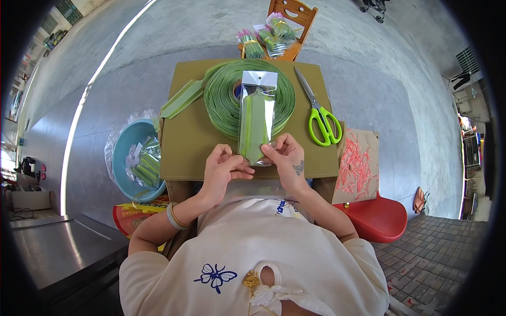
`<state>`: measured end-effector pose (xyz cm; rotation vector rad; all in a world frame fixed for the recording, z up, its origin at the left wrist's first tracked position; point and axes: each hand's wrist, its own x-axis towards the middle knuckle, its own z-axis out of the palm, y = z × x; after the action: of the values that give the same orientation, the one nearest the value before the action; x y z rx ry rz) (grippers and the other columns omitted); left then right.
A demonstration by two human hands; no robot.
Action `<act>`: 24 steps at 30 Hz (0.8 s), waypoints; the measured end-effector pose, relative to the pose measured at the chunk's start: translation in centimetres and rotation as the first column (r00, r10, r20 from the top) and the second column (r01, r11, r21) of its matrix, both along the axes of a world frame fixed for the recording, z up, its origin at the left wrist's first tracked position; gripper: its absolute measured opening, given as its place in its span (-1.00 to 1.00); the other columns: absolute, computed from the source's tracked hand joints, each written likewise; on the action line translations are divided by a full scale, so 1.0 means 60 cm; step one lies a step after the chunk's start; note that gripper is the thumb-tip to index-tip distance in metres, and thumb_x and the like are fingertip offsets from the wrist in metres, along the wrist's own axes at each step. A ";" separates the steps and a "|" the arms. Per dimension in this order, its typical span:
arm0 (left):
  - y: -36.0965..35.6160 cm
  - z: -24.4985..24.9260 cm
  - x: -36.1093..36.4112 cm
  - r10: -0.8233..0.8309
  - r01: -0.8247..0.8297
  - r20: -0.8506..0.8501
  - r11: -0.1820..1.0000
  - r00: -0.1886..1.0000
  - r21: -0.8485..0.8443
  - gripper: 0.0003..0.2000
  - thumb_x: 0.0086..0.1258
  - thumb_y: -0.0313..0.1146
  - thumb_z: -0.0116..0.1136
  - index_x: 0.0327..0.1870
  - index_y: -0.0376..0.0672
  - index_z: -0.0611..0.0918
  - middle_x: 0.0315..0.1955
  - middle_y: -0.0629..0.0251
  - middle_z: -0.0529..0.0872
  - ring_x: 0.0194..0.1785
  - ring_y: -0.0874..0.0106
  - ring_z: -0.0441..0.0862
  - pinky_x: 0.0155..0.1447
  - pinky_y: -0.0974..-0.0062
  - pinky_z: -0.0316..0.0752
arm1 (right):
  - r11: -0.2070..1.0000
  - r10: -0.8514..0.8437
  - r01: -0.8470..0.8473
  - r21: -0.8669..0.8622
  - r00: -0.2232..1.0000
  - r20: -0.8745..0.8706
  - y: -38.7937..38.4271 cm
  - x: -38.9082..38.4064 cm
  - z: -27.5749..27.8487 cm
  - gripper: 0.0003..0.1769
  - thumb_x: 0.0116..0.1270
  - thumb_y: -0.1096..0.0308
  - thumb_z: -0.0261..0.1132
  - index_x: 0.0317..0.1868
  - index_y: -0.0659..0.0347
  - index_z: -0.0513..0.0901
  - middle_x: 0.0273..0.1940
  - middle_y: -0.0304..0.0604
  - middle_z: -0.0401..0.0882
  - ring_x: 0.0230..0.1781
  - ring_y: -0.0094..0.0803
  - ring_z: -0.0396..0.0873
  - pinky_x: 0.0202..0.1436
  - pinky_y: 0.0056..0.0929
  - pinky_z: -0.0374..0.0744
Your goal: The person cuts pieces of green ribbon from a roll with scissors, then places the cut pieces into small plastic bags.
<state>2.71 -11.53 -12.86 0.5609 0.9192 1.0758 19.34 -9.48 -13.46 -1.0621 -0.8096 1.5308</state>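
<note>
A clear plastic packet (256, 118) with flat green strips inside lies over a large roll of green ribbon (221, 108) on the olive table (184, 152). At its lower left corner, my left hand (226, 167) has its fingers pinched on the packet's edge. My right hand (284, 160) grips the lower right part, with the thumb on the front. The white top of the packet has a small hang hole. Folded green ribbon (183, 99) extends to the left of the roll. Scissors with bright green handles (324, 125) lie on the right.
A blue basin (120, 168) with packaged green items stands at the left. Pink strips (357, 166) lie on cardboard at the right, above a red stool (380, 217). Beyond the table, a wooden chair (308, 18) holds several wrapped bundles (276, 34).
</note>
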 end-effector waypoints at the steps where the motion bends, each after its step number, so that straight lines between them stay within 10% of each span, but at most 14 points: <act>1: 0.004 0.005 0.000 -0.050 0.049 -0.062 0.999 0.997 -0.014 -0.82 0.34 -0.39 0.08 -0.35 -0.36 0.46 -0.42 0.15 0.59 -0.39 0.38 0.66 -0.37 0.56 0.59 | 1.000 -0.008 0.008 0.022 1.000 0.001 0.000 0.000 -0.001 -0.71 0.18 0.51 0.30 -0.44 0.13 0.28 -0.46 -0.29 0.48 -0.47 -0.60 0.51 -0.39 -0.64 0.57; 10: 0.022 0.024 -0.046 -0.232 0.318 -0.368 0.928 0.900 0.193 -0.78 0.37 -0.36 0.05 -0.29 -0.40 0.57 -0.57 0.25 0.59 -0.51 0.42 0.64 -0.49 0.60 0.54 | 0.995 0.070 -0.071 0.068 0.997 0.025 0.000 -0.002 0.009 -0.81 0.30 0.48 0.15 -0.36 0.18 0.26 -0.39 -0.11 0.56 -0.38 -0.41 0.60 -0.26 -0.48 0.64; 15: 0.093 0.035 -0.238 0.542 -0.428 -0.222 0.806 0.810 0.408 -0.78 0.33 -0.32 0.12 -0.41 -0.32 0.54 -0.51 0.22 0.62 -0.53 0.46 0.60 -0.49 0.65 0.46 | 0.968 -0.192 0.181 0.175 0.980 0.045 0.025 0.044 0.030 -0.91 0.37 0.44 0.06 -0.21 0.22 0.30 -0.34 -0.01 0.58 -0.39 -0.36 0.59 -0.27 -0.44 0.62; 21: 0.028 -0.250 -0.482 0.585 -0.653 -0.290 0.691 0.757 -0.310 -0.69 0.27 -0.37 0.15 -0.06 -0.35 0.43 -0.10 0.05 0.54 -0.15 0.30 0.56 -0.19 0.38 0.51 | 0.870 -0.431 0.383 0.310 0.897 0.101 0.053 0.132 0.022 -0.86 0.36 0.42 0.07 -0.13 0.26 0.33 -0.35 -0.09 0.58 -0.39 -0.42 0.57 -0.33 -0.51 0.58; 23: 0.008 -0.253 -0.460 0.482 -0.754 -0.587 0.319 0.650 -0.574 -0.57 0.18 -0.40 0.21 0.05 -0.30 0.37 0.06 -0.02 0.40 0.02 0.23 0.47 -0.06 0.28 0.49 | 0.845 -0.480 0.412 0.340 0.866 0.143 0.061 0.150 0.017 -0.85 0.35 0.40 0.10 -0.13 0.24 0.36 -0.33 -0.11 0.57 -0.36 -0.46 0.56 -0.32 -0.56 0.57; 24: 0.021 -0.276 -0.486 0.507 -0.800 -0.623 0.438 0.596 -0.409 -0.53 0.16 -0.40 0.22 0.08 -0.29 0.35 0.07 -0.03 0.38 0.04 0.21 0.46 -0.01 0.28 0.46 | 0.833 -0.502 0.424 0.356 0.849 0.165 0.065 0.157 0.014 -0.85 0.35 0.39 0.11 -0.13 0.22 0.37 -0.32 -0.12 0.57 -0.35 -0.48 0.55 -0.32 -0.58 0.56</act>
<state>-26.46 -10.28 -29.43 -0.2740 1.9341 1.2366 28.77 -5.58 -12.63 -1.1298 -0.8500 0.8311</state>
